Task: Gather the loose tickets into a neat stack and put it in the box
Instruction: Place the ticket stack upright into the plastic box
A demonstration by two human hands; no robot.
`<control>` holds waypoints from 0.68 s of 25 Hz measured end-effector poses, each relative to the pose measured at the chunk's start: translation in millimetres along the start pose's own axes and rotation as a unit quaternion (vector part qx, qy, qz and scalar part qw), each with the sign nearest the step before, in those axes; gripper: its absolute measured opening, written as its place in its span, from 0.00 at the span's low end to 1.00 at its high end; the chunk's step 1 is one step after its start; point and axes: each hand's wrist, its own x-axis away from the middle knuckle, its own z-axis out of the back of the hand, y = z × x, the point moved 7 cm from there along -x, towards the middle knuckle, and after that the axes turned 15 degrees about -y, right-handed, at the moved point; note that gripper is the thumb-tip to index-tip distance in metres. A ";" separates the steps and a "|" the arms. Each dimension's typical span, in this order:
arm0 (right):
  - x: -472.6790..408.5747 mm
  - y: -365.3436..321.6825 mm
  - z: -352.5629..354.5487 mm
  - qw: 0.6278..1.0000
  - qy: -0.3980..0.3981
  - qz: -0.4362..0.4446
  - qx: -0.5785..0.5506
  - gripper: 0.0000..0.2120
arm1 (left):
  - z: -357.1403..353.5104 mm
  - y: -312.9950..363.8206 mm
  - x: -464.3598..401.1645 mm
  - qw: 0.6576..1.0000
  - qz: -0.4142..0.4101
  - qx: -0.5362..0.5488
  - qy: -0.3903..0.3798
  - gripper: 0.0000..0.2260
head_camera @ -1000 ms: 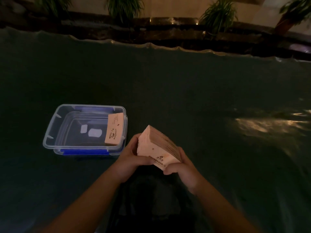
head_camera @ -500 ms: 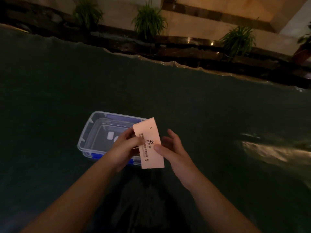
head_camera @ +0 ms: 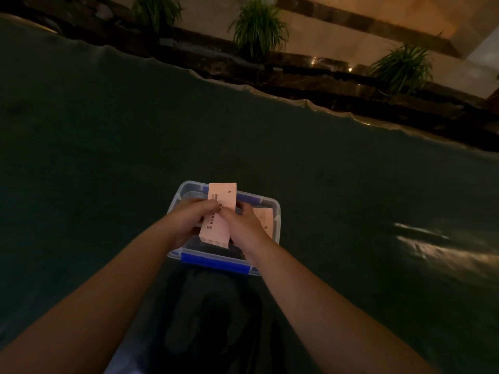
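Observation:
A stack of pink tickets [head_camera: 219, 211] is held lengthwise over a clear plastic box [head_camera: 276, 225] with blue clips. My left hand [head_camera: 189, 220] grips the stack's left side and my right hand [head_camera: 243, 225] grips its right side. The stack's far end reaches past the box's back rim. Another pink ticket stack [head_camera: 266, 218] leans inside the box against its right wall, partly hidden by my right hand. The box's floor is mostly covered by my hands.
The box stands on a dark green cloth-covered table [head_camera: 108, 157]. Along the far table edge runs a dark ledge with potted plants [head_camera: 258, 25]. A bright light reflection [head_camera: 442, 247] lies on the cloth at the right. A dark shadow falls between my forearms.
Both hands have carried the ticket stack from in front of the box to over it. The view has shifted, so the box now sits centred under my hands.

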 end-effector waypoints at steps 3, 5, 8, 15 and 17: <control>-19.5 12.1 -3.1 0.999 0.026 -0.039 0.025 0.31 | 1.4 -16.0 -10.1 0.999 0.036 0.008 0.005 0.15; -26.5 22.6 -1.0 0.996 0.043 -0.071 0.043 0.34 | -2.5 -21.7 -15.8 0.998 0.055 -0.005 0.006 0.13; -30.6 29.2 3.3 0.992 0.062 -0.095 0.061 0.32 | -5.7 -26.2 -20.8 0.996 0.078 -0.018 0.029 0.11; -34.5 26.5 1.6 0.988 0.106 -0.084 0.074 0.19 | -5.3 -24.2 -22.7 0.994 0.101 -0.019 0.043 0.09; -31.4 22.9 -0.7 0.987 0.111 -0.091 0.076 0.17 | -4.7 -19.4 -20.2 0.992 0.099 -0.048 0.058 0.09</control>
